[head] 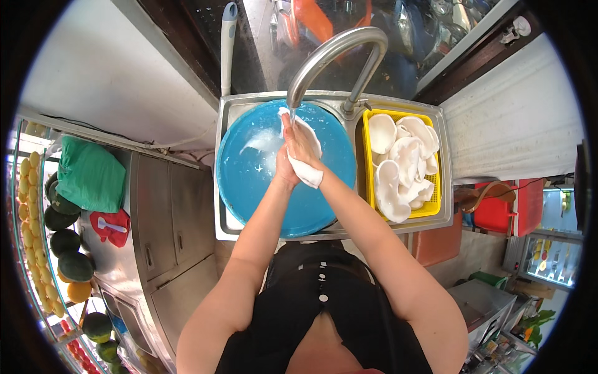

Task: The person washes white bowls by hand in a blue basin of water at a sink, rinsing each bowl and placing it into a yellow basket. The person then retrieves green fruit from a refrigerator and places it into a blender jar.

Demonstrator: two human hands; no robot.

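Under the running steel tap (295, 93), my left hand (283, 167) and my right hand (302, 145) press together around a curved white piece of what looks like coconut meat (306, 173). Its edges show beyond my right hand and below the wrist; the middle is hidden by my hands. A thin stream of water falls onto my fingers. Below them is a round blue basin (247, 196) of water, where a pale shape (264, 142) shows that may be another piece or foam. Beside the basin, a yellow plastic basket (435, 196) holds several similar white pieces (406, 161).
The basin and basket sit in a stainless steel sink (446, 140). A white brush handle (228, 51) stands behind it. To the left is a steel counter (112, 233) with a green plastic bag (91, 173), a red cloth (110, 226) and several watermelons (76, 266).
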